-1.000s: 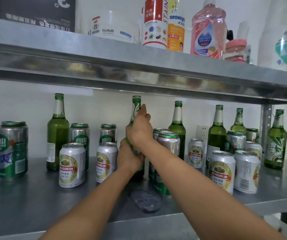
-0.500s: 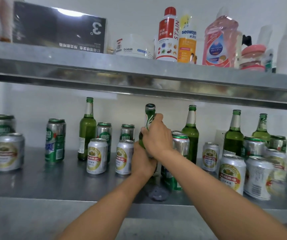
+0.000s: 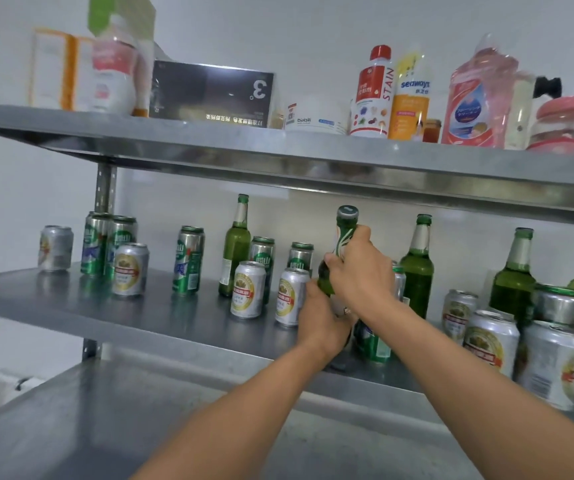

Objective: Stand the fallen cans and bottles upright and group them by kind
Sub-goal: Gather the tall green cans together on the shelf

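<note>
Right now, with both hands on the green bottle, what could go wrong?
1. The held bottle leans, with the right hand on its neck and the left hand low on its body; if either grip loosens, it may slip.
2. White cans stand close beside the left hand, and a green can sits under the right wrist. Swinging the bottle could topple them.

Two bare forearms enter from bottom edge; no sleeves visible. No watch or wristband on either wrist. Left hand (image 3: 323, 323) and right hand (image 3: 361, 275) ungloved. Nails short, unpainted where visible.
</note>
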